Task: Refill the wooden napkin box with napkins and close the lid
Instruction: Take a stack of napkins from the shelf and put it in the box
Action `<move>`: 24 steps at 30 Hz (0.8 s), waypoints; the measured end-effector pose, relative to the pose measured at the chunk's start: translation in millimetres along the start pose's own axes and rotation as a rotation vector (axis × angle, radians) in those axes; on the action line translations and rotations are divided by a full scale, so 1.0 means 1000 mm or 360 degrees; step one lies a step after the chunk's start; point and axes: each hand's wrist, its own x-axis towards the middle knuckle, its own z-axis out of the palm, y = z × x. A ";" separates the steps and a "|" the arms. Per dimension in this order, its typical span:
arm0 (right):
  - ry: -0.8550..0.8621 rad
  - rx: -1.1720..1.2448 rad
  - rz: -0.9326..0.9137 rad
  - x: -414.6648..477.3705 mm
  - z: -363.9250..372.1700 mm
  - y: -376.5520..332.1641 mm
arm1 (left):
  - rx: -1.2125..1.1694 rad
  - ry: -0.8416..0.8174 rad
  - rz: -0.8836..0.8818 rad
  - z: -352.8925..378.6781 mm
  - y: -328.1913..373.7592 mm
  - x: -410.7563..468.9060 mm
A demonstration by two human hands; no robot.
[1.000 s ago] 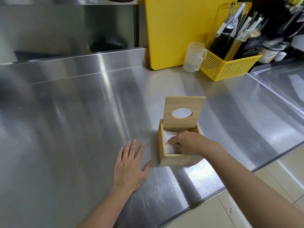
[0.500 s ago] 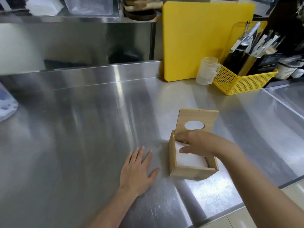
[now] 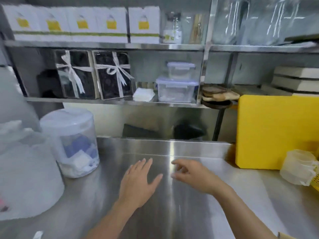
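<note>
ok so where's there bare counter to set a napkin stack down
Bare steel runs between the left hand, the right hand and the backsplash, and on rightward to the yellow cutting board. The near counter is bare beside the forearms. Crowded: the left side, with the lidded plastic canister and white bags, and the right edge by the measuring cup.

Both empty hands, left hand (image 3: 138,182) and right hand (image 3: 193,176), over steel counter (image 3: 189,213).
</note>
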 end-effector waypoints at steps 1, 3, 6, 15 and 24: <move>0.0030 0.0006 -0.0035 0.020 -0.005 -0.007 | -0.0014 0.0051 -0.0008 -0.017 -0.005 0.019; 0.0092 0.0017 -0.0121 0.060 -0.016 -0.020 | -0.0119 0.0167 -0.0015 -0.045 -0.017 0.055; 0.0151 0.0100 -0.0156 0.119 -0.042 -0.040 | -0.0433 0.0242 -0.0139 -0.085 -0.034 0.122; 0.0459 0.0621 -0.0151 0.249 -0.075 -0.058 | -0.1383 0.0212 -0.0330 -0.118 -0.062 0.259; 0.0485 0.1543 0.0118 0.391 -0.066 -0.051 | -0.1973 0.0039 -0.0593 -0.082 -0.089 0.375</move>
